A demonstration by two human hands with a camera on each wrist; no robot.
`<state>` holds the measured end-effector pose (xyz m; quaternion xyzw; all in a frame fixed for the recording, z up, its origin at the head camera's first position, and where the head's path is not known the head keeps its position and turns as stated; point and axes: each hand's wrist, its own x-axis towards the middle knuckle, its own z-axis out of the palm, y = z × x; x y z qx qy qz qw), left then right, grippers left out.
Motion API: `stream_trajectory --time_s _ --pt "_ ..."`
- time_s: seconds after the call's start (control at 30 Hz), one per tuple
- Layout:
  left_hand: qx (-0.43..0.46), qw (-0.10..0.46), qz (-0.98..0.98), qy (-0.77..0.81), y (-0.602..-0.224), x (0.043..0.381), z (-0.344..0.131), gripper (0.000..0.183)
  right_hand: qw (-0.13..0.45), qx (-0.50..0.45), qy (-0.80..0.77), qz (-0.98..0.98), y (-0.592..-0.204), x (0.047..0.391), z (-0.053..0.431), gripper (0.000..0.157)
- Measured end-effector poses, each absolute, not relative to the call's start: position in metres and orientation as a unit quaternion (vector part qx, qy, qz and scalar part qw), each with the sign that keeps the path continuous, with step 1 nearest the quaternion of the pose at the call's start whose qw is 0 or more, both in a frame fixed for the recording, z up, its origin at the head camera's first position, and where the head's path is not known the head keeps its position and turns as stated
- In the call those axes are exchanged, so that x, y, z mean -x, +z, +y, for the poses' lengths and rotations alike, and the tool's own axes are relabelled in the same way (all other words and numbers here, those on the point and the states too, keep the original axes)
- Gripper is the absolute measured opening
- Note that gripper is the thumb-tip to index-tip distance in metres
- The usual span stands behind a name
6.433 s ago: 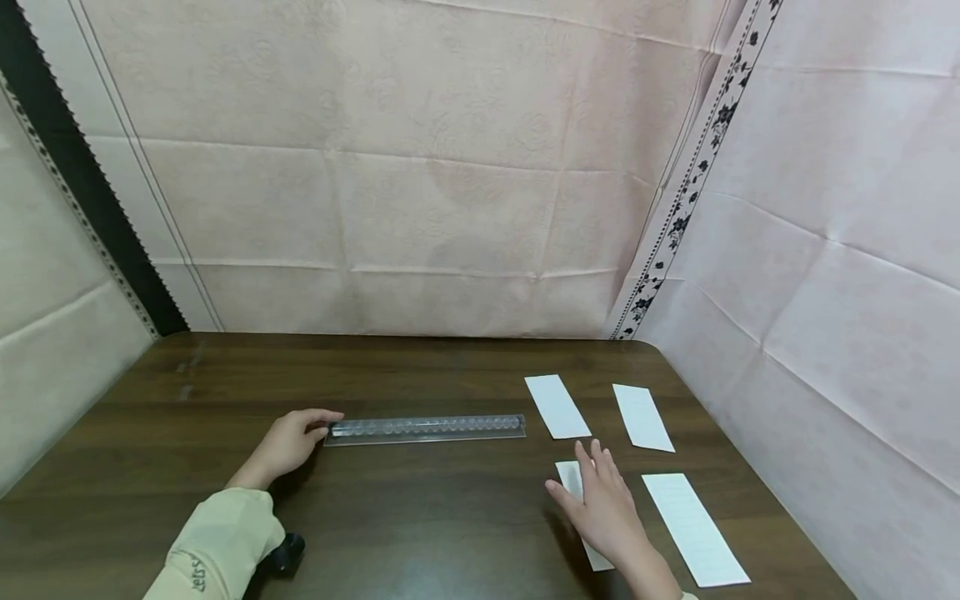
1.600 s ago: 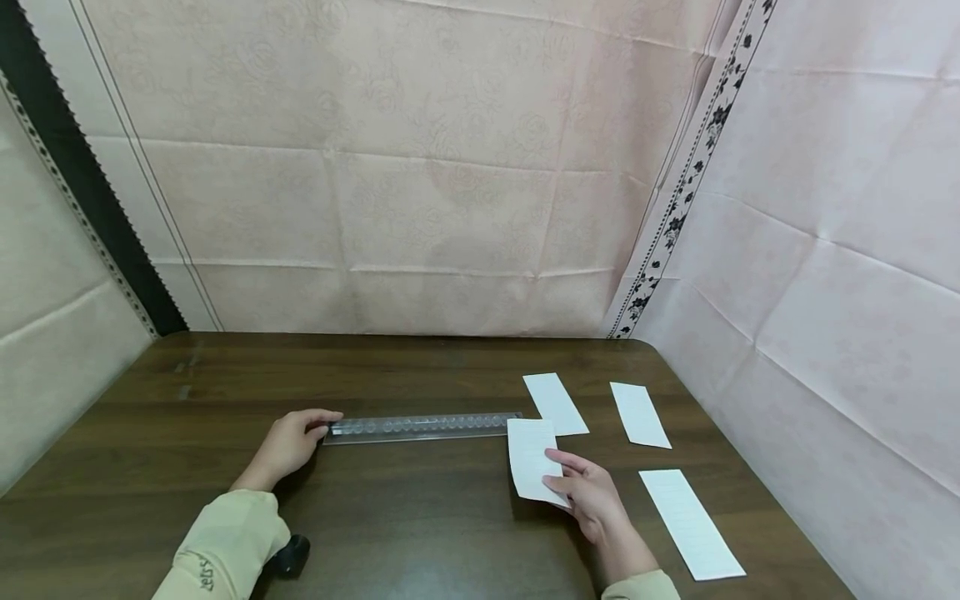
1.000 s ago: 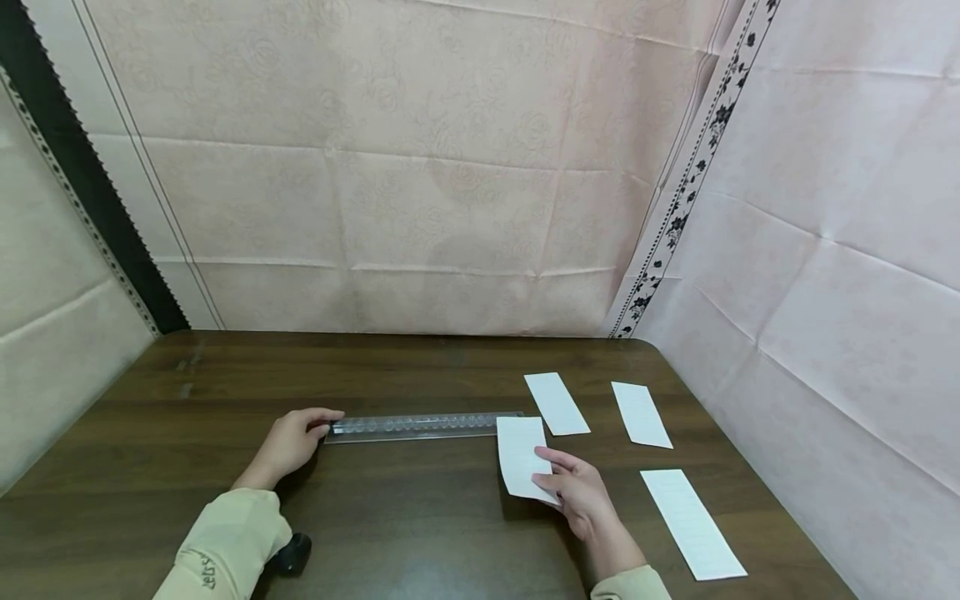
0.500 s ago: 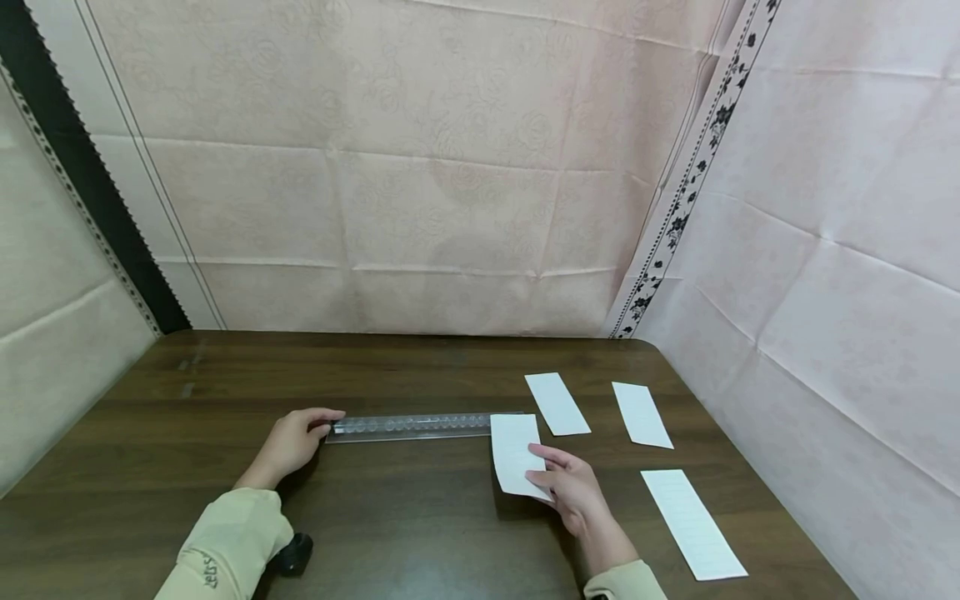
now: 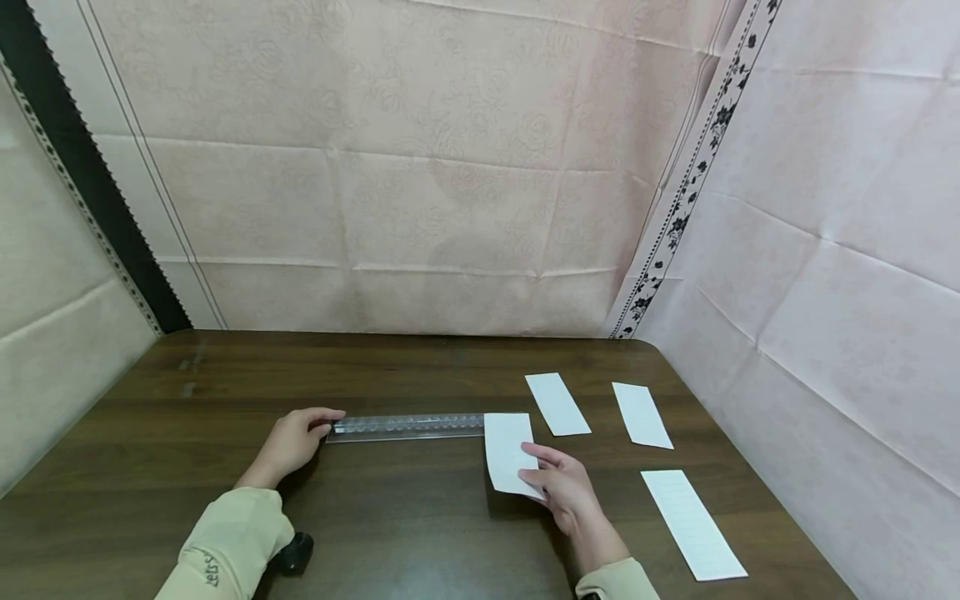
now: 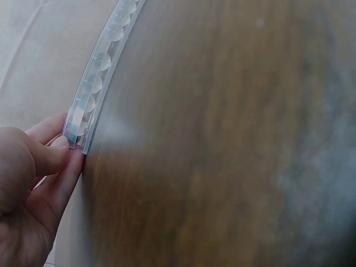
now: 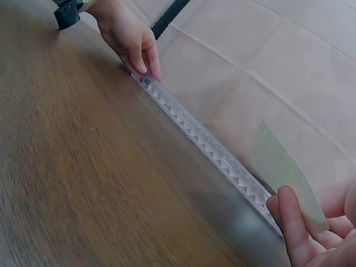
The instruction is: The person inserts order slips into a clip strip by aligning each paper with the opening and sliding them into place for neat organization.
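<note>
A long, narrow strip of clear plastic (image 5: 408,426) with a row of round shapes along it lies across the middle of the table. My left hand (image 5: 296,446) pinches its left end; in the left wrist view the thumb and fingers (image 6: 53,150) grip that end. My right hand (image 5: 566,483) holds a white paper slip (image 5: 510,454) between thumb and fingers, raised above the table. In the head view the slip overlaps the strip's right end and hides most of it. The right wrist view has the slip (image 7: 283,167) tilted up beside the strip (image 7: 200,139).
Two white paper slips, one (image 5: 558,404) and another (image 5: 642,415), lie at the back right of the brown wooden table (image 5: 405,533). A longer slip (image 5: 693,525) lies at the front right. Pale patterned cloth (image 5: 450,167) hangs behind the table.
The slip that lay under my right hand on the table has been picked up and moved left, over the strip's right end, still drifting slightly left. My left hand keeps its place.
</note>
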<state>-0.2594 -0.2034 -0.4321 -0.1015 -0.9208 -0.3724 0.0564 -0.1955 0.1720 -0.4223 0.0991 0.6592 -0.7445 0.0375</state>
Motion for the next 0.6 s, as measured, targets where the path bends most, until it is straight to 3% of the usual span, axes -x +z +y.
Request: stream_trajectory --time_s 0.6 --pt "0.102 0.063 -0.92 -0.373 -0.431 0.259 -0.203 0.027 0.05 -0.105 -0.747 0.655 -0.423 0.195 0.16 0.044"
